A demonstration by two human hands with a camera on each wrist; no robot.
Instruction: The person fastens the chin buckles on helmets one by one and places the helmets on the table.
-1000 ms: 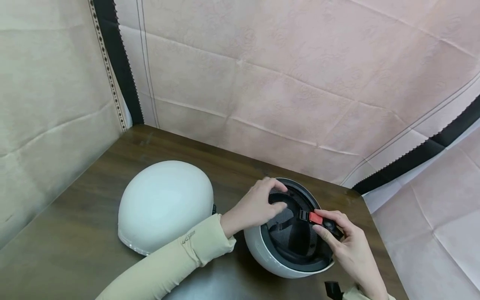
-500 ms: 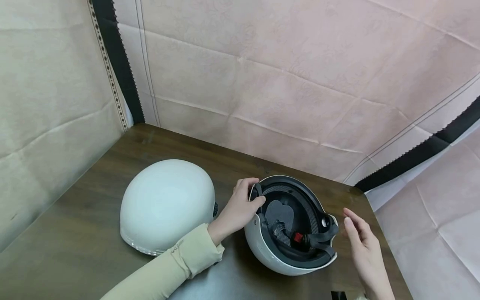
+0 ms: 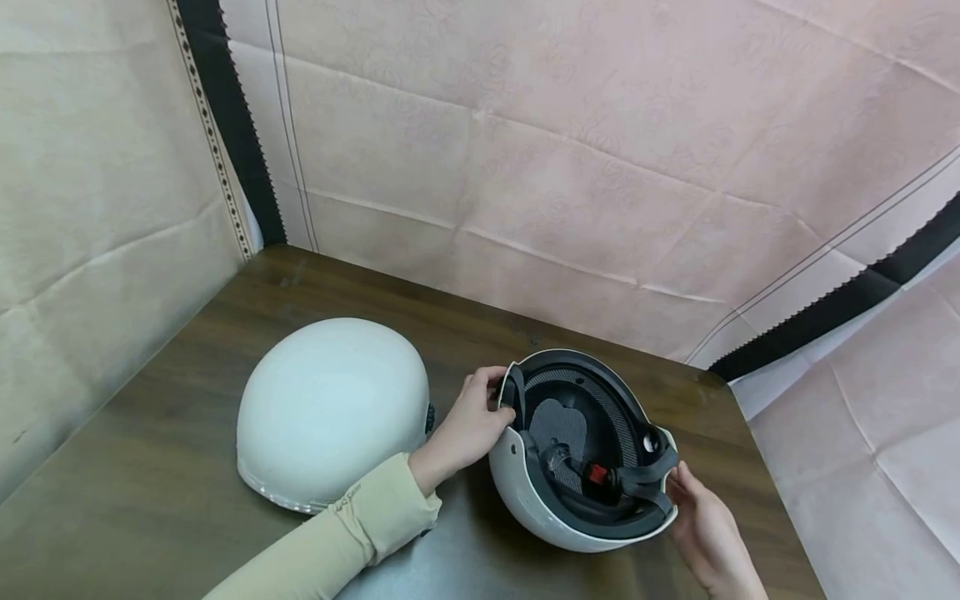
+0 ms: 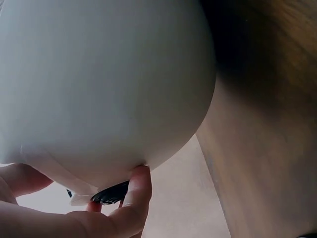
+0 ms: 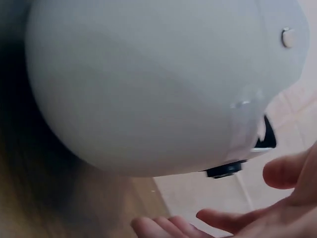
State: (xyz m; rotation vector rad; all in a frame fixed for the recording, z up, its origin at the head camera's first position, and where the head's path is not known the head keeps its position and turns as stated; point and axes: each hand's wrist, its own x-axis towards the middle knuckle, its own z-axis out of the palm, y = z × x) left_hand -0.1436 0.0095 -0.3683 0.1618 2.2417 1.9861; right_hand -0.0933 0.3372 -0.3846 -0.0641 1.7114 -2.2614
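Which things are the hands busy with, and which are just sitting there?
In use:
- upturned helmet, open side up
- left hand gripping its rim
- right hand against its other side
- strap and red buckle lying inside

Just sitting:
- second white helmet, dome up, on the table

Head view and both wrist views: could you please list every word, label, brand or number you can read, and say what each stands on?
Beige sleeve, near the cuff: a small dark print, too small and blurred to read.
Upturned helmet, white helmet, table, backdrop: no readable text.
Wrist views: none.
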